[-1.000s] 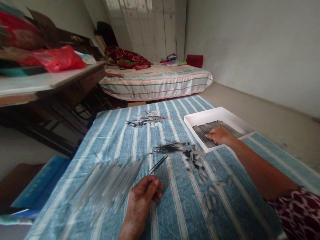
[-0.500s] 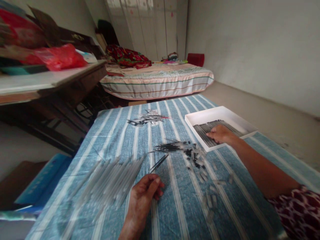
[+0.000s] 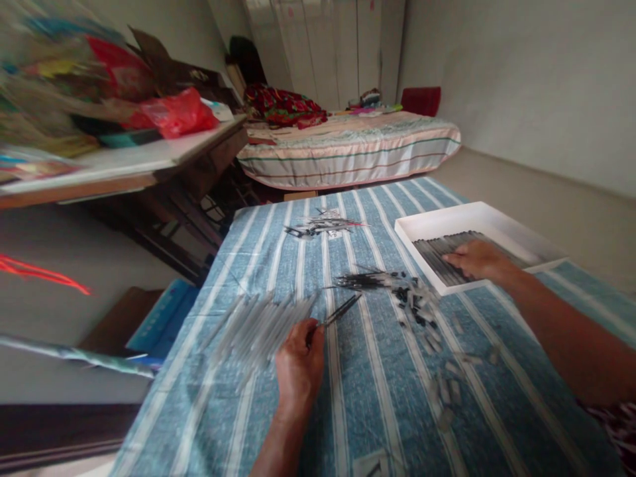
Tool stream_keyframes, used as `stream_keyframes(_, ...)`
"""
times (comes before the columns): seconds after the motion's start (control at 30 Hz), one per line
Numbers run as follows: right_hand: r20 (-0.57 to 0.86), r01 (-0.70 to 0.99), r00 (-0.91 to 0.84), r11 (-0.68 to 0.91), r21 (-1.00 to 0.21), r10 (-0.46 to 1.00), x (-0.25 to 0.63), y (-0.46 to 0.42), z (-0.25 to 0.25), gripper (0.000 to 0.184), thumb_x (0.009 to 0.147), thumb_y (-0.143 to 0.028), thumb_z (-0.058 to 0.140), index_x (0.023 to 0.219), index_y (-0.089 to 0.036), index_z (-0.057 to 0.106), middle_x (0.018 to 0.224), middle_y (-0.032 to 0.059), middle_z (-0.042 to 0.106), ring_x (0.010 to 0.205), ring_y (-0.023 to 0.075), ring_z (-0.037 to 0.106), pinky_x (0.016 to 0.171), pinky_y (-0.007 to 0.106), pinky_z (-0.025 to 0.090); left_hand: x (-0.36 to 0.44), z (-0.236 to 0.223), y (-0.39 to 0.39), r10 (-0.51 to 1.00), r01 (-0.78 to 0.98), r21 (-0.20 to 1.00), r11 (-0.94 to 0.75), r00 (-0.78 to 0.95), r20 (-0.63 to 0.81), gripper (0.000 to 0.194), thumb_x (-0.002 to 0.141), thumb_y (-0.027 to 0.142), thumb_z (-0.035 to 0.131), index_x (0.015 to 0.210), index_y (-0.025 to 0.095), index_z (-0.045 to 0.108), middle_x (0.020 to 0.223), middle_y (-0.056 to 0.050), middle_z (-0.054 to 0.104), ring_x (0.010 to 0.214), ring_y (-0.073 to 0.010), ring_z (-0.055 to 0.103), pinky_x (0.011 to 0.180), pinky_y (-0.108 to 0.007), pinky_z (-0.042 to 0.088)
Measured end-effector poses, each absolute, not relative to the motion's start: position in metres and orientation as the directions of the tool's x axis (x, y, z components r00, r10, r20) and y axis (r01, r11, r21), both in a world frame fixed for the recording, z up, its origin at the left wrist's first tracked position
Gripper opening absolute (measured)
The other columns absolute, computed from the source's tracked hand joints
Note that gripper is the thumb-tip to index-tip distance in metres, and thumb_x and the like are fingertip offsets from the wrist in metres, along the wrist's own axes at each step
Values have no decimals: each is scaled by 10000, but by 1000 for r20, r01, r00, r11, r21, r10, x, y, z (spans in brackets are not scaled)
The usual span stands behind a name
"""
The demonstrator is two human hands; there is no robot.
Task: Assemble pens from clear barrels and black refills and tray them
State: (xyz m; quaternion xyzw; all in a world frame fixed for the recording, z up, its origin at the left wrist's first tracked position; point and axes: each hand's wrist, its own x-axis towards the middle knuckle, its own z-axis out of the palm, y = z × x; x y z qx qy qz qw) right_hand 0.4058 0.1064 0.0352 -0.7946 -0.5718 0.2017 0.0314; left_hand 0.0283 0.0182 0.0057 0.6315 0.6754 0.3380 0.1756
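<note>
My left hand is over the striped cloth, with thumb and forefinger pinched at the near end of a slim dark pen refill. The refill points away to the right. To the left of this hand lies a row of translucent pen barrels. My right hand reaches into a white box, its fingers stretched over a row of assembled-looking grey pens and touching them. The undersides of those fingers are hidden. Between the hands lie a bundle of black refills and a scatter of small black and clear caps.
More loose dark pen parts lie on a paper at the table's far end. Clear short pieces are spread at the near right. A side table with bags stands left; a bed is beyond.
My left hand has moved forward to the slim dark refill and pinched its end. My right hand remains on the pens in the box. The view has swung left.
</note>
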Motion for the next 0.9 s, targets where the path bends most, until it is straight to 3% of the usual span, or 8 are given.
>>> stream_keyframes(0.1, -227, 927, 255, -304, -219, 940, 403, 102, 43, 380, 834, -462, 469, 618, -188, 618, 555, 42, 628, 552, 177, 584, 523, 267, 368, 25, 9, 20, 964, 893, 451, -9, -112, 240, 260, 835, 296, 451, 941, 158, 645, 924, -90, 671, 845, -212, 621, 752, -295, 453)
stream_keyframes(0.23, -68, 959, 233, -241, -147, 970, 398, 91, 49, 381, 825, -471, 468, 611, -196, 625, 604, 59, 610, 607, 199, 561, 541, 280, 340, 27, 13, 22, 975, 981, 184, 67, -104, 197, 257, 847, 245, 441, 974, 173, 653, 955, -107, 653, 906, -241, 593, 724, -304, 439)
stream_keyframes(0.37, 19, 960, 199, -190, -206, 980, 388, 69, 55, 423, 814, -508, 461, 540, -206, 571, 524, 23, 542, 533, 164, 497, 506, 268, 297, 31, 14, 22, 978, 996, 29, 80, -84, 189, 251, 843, 220, 441, 975, 162, 647, 942, -125, 633, 901, -272, 584, 720, -333, 435)
stream_keyframes(0.5, 24, 946, 125, -112, -303, 992, 380, 44, 58, 425, 813, -480, 458, 494, -205, 508, 470, -4, 502, 483, 136, 466, 490, 257, 282, 34, 13, 24, 975, 995, -34, 91, -82, 205, 265, 854, 216, 415, 1005, 149, 622, 901, -124, 618, 880, -273, 590, 690, -326, 436)
stream_keyframes(0.63, -26, 929, 66, -71, -363, 998, 385, 24, 52, 386, 812, -458, 443, 541, -205, 552, 508, -3, 551, 507, 139, 508, 498, 245, 308, 34, 17, 29, 979, 991, -35, 130, -123, 164, 288, 874, 230, 373, 1014, 133, 605, 885, -130, 622, 843, -265, 617, 630, -309, 436)
stream_keyframes(0.9, -162, 956, 55, -98, -276, 985, 414, 0, 33, 336, 835, -398, 430, 673, -194, 642, 673, 40, 658, 646, 185, 591, 581, 263, 362, 36, 38, 42, 987, 985, -59, 164, -164, 5, 318, 857, 295, 363, 933, 140, 630, 967, -164, 624, 889, -310, 621, 618, -343, 449)
